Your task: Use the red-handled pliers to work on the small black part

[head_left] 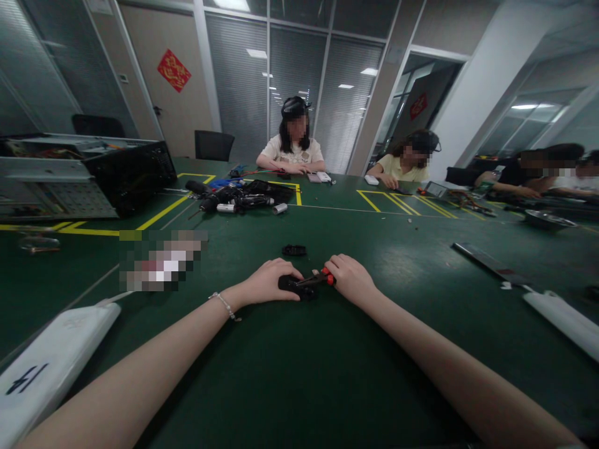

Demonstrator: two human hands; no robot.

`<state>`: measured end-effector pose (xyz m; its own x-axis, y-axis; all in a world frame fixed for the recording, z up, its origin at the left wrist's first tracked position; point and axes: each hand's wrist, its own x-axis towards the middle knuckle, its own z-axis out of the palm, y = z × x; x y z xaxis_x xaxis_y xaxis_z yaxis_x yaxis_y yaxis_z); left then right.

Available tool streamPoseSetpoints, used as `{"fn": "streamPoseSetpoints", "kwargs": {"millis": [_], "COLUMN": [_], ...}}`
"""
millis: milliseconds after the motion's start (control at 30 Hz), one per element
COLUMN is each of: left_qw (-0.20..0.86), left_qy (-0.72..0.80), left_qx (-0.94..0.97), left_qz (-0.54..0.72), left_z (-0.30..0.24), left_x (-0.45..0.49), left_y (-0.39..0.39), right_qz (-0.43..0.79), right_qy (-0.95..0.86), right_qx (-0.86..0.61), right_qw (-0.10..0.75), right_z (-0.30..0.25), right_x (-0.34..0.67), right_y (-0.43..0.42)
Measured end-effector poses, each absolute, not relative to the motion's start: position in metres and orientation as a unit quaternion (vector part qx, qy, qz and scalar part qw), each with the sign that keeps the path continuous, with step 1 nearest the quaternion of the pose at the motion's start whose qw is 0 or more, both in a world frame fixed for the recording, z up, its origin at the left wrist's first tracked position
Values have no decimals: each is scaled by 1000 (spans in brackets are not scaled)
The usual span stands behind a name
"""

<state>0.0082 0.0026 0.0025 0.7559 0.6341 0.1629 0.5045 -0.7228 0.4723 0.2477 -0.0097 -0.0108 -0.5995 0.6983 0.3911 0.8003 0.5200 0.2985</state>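
Observation:
My left hand (269,282) is closed around a small black plastic part (289,285), its thumb on top and fingers beneath. The part looks like a housing, but its exact kind is too dark to make out. In my right hand (352,278) is a pair of red-handled pliers (329,275), gripped by the handles. The metal jaws point left and reach onto the black part. Just beyond both hands, a second black plastic piece (294,250) lies flat on the green table (299,374).
A black electric drill (213,201), cables and small white pieces (279,209) are heaped farther back. An open computer case (131,178) stands far left. White strips (56,362) flank my arms. Across the table sit people (292,149) at work, and a metal bowl (550,219) is at right.

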Motion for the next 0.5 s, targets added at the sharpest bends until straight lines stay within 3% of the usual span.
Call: {"fn": "streamPoseSetpoints", "kwargs": {"millis": [500], "left_qw": [190], "left_qy": [300], "left_qx": [920], "left_qz": [167], "left_z": [0], "left_x": [8], "left_y": [4], "right_qz": [-232], "right_qy": [-863], "right_qx": [-436], "right_qw": [106], "right_z": [-9], "right_x": [247], "right_y": [-9]}}
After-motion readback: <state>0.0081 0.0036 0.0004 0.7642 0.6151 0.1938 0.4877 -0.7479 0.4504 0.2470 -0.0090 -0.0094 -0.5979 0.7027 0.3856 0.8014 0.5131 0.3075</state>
